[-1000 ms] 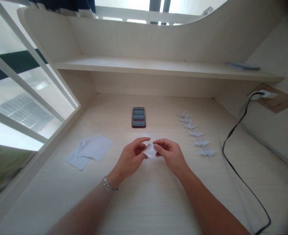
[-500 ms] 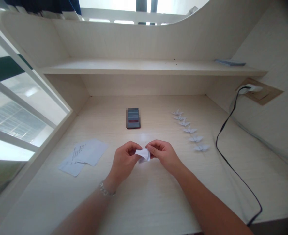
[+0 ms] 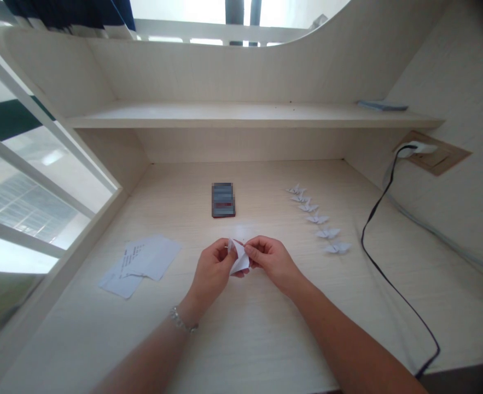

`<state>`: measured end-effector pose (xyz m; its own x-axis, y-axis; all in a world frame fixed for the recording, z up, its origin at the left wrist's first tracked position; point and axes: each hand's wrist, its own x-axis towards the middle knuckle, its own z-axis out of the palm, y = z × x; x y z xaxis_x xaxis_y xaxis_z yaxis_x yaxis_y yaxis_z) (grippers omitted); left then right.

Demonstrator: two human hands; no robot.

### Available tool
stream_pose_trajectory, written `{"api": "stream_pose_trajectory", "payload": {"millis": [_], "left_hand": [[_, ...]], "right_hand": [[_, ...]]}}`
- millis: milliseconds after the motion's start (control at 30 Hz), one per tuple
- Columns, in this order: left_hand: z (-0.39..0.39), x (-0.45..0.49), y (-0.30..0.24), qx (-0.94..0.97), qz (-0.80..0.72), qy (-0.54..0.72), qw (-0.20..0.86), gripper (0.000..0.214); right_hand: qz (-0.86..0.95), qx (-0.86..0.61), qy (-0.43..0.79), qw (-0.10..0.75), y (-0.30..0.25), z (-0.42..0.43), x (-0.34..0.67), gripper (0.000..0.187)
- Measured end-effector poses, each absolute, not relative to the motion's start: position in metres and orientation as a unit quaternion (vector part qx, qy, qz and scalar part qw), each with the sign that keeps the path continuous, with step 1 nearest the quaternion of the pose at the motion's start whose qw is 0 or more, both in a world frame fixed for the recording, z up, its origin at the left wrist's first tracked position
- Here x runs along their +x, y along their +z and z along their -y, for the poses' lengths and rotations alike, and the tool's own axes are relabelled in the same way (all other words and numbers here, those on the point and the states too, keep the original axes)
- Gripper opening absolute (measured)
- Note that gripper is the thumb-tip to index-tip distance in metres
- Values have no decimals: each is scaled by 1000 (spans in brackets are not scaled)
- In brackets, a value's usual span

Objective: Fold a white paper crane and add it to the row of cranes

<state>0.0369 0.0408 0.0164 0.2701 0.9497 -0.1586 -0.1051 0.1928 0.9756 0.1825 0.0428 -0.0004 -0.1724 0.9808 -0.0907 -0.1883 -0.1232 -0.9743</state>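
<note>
Looking down from my head, my left hand (image 3: 212,273) and right hand (image 3: 274,261) grip a small folded white paper (image 3: 239,257), clamped between both sets of fingers above the tabletop (image 3: 241,334). Paper cranes (image 3: 317,219) line up to my right, loose sheets (image 3: 151,258) lie left, and a phone (image 3: 223,200) lies ahead.

Six paper cranes (image 3: 317,219), two hands (image 3: 211,274) (image 3: 273,261)

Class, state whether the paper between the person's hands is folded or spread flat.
Folded: the white paper shows pointed, creased flaps, pinched between the left hand and right hand.
</note>
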Motion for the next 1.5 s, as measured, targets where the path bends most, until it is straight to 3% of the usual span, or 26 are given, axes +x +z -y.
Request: {"api": "stream_pose_trajectory", "payload": {"millis": [200, 500, 600, 800, 1067, 1500], "left_hand": [[-42, 36, 12, 487, -452, 392, 636, 29], [-38, 32, 7, 662, -567, 357, 335, 13], [-36, 34, 9, 711, -563, 333, 258, 13], [-33, 36, 9, 755, -544, 305, 201, 13], [-34, 35, 9, 766, -542, 288, 191, 17], [-39, 36, 2, 724, -522, 318, 320, 27]], "right_hand": [[521, -478, 538, 460, -6, -45, 186, 22], [659, -529, 294, 446, 13, -27, 175, 20], [662, -543, 271, 439, 9, -25, 170, 16], [598, -595, 293, 451, 7, -28, 171, 15], [594, -607, 276, 450, 8, -28, 173, 23], [642, -577, 237, 445, 6, -29, 176, 22]]}}
